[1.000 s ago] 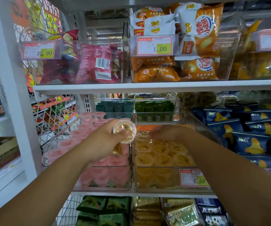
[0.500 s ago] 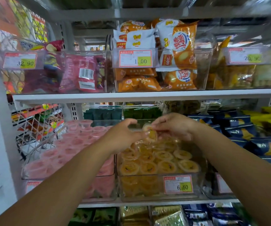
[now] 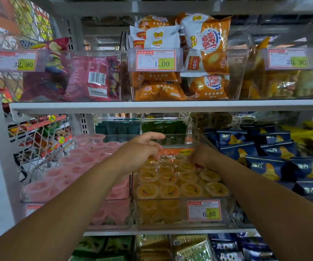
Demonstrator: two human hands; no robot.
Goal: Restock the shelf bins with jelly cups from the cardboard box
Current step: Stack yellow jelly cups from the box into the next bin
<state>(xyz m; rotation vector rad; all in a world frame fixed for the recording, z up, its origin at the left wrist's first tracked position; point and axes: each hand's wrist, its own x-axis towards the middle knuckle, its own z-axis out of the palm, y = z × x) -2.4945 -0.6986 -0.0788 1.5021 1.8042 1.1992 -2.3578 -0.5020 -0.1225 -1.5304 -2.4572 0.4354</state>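
Observation:
A clear bin [image 3: 170, 215] on the middle shelf holds several orange jelly cups [image 3: 170, 185]. Both my hands reach into its back part. My left hand [image 3: 142, 149] hovers over the rear cups, thumb stretched out and fingertips curled down onto them. My right hand [image 3: 200, 155] is bent downward at the back right of the bin, and its fingertips are hidden among the cups. To the left, a second clear bin [image 3: 39, 199] is full of pink jelly cups [image 3: 72, 166]. The cardboard box is out of view.
The orange bin carries a 6.60 price tag [image 3: 204, 210]. Blue snack packs [image 3: 264, 162] lie to its right, and green packs [image 3: 142, 129] sit behind it. The shelf board above [image 3: 170, 105] bears bins of red and orange snack bags. A wire mesh panel [image 3: 39, 144] stands at the left.
Half a second ago both hands held one orange cup above the bin. Now they have dropped to the bin's back, and no raised cup shows between them. The view has tilted up.

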